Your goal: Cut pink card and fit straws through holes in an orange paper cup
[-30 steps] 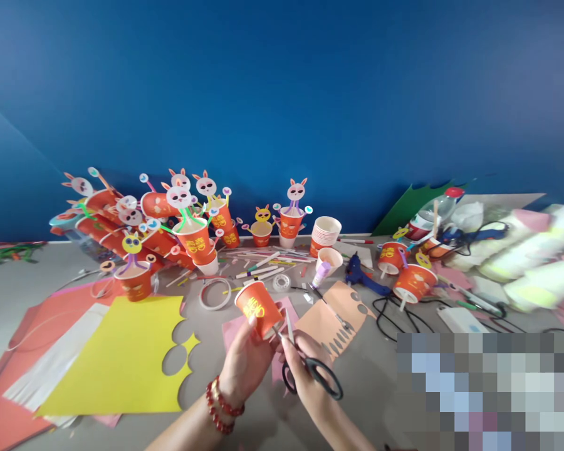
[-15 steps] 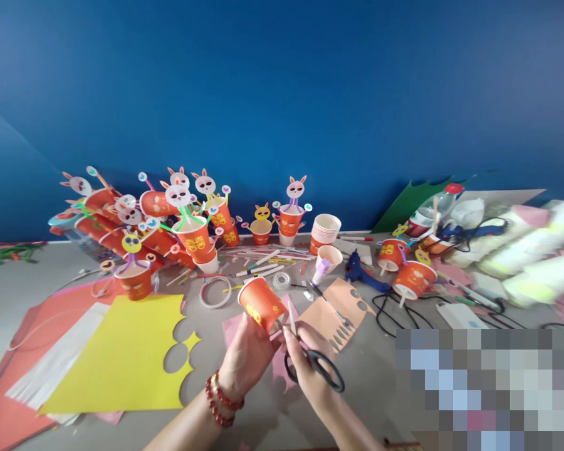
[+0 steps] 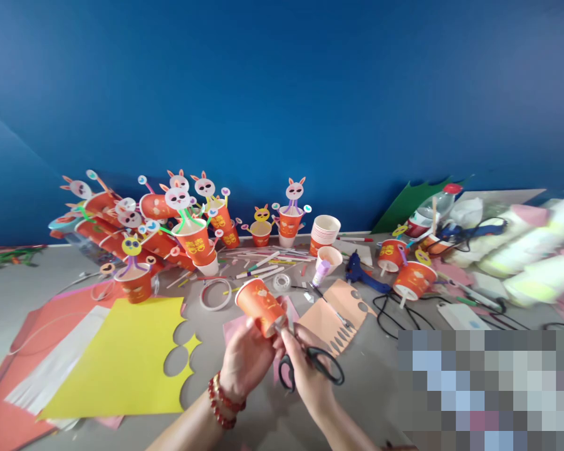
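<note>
My left hand (image 3: 245,360), with red bead bracelets at the wrist, is closed around an orange paper cup (image 3: 258,304) printed in gold. The cup lies tilted, its white-rimmed mouth toward the upper left and its base toward my right hand (image 3: 308,376). That hand grips black-handled scissors (image 3: 328,366); the handle loops stick out on both sides of the fingers. The fingers of both hands meet at the cup's base. The scissor blades are partly hidden there, so I cannot tell whether they cut into the cup.
A yellow sheet (image 3: 122,357) with round cutouts lies left. Behind stand several cups with rabbit faces (image 3: 191,241) and a stack of paper cups (image 3: 325,232). A peach sheet (image 3: 331,313), a blue glue gun (image 3: 364,274), black cables (image 3: 390,319) and a tape roll (image 3: 216,294) lie around.
The cup has turned in my left hand, so its gold print now faces differently. The scissors have tilted slightly, with one handle loop swinging left and lower.
</note>
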A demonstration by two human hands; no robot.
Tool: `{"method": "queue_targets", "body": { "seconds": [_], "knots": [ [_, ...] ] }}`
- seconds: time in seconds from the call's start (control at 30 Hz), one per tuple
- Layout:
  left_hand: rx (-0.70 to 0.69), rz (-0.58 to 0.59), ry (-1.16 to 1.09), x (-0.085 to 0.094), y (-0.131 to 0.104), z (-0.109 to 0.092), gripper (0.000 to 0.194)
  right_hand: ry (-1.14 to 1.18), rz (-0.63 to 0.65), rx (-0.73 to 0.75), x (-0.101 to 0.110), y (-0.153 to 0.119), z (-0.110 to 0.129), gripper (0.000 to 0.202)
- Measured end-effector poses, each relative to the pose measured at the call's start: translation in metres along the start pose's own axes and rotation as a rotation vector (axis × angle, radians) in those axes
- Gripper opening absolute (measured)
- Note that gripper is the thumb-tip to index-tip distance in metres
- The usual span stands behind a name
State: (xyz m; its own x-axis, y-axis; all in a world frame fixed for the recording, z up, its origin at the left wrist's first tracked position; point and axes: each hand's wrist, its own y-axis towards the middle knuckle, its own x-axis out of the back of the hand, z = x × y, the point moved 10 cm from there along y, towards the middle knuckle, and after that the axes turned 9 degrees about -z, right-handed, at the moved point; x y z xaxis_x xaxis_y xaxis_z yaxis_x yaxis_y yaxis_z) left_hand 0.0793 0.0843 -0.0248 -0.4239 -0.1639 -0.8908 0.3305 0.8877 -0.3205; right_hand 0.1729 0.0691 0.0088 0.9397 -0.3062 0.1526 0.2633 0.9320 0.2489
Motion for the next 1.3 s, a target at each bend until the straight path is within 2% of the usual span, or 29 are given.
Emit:
{"method": "queue_targets", "body": {
  "seconds": [0.07, 0.17, 0.23, 0.37, 0.43, 0.57, 0.7, 0.8, 0.97, 1.1, 1.23, 1.3],
  "knots": [
    [-0.007, -0.025, 0.010, 0.001, 0.001, -0.004, 0.037, -0.057, 0.044, 0.121, -0.003, 0.000, 0.010, 0.032],
    [-0.009, -0.049, 0.025, 0.004, 0.003, -0.005, 0.032, -0.081, 0.054, 0.183, -0.003, 0.000, 0.017, 0.033],
    [0.002, -0.030, 0.025, 0.004, 0.004, -0.002, 0.030, -0.041, 0.029, 0.130, -0.002, 0.000, 0.015, 0.035],
    [-0.020, -0.007, 0.038, 0.004, 0.003, -0.002, 0.037, 0.092, -0.004, -0.129, -0.006, -0.002, -0.002, 0.043],
    [-0.025, -0.001, 0.031, 0.002, 0.001, -0.004, 0.041, 0.118, 0.008, -0.191, -0.009, -0.004, -0.006, 0.045],
    [-0.022, 0.008, 0.003, -0.005, -0.002, -0.008, 0.054, 0.023, 0.066, -0.011, -0.009, -0.001, 0.008, 0.037],
    [0.008, -0.037, -0.023, -0.002, 0.000, -0.004, 0.045, -0.037, 0.092, 0.114, -0.007, -0.002, 0.013, 0.030],
    [0.031, -0.040, 0.001, 0.000, 0.002, 0.000, 0.041, -0.030, 0.096, 0.085, -0.008, -0.001, 0.010, 0.033],
    [0.050, -0.011, 0.071, -0.001, 0.004, 0.004, 0.051, -0.016, 0.111, -0.044, -0.010, 0.002, 0.001, 0.038],
    [0.041, -0.086, 0.094, 0.006, 0.004, 0.003, 0.047, -0.120, 0.125, 0.123, -0.009, 0.002, 0.015, 0.035],
    [-0.019, -0.235, 0.068, 0.024, 0.006, -0.005, 0.040, -0.227, 0.171, 0.404, -0.011, -0.001, 0.040, 0.030],
    [-0.015, -0.259, 0.073, 0.028, 0.006, -0.006, 0.039, -0.293, 0.199, 0.568, -0.014, -0.003, 0.052, 0.026]
  ]
}}
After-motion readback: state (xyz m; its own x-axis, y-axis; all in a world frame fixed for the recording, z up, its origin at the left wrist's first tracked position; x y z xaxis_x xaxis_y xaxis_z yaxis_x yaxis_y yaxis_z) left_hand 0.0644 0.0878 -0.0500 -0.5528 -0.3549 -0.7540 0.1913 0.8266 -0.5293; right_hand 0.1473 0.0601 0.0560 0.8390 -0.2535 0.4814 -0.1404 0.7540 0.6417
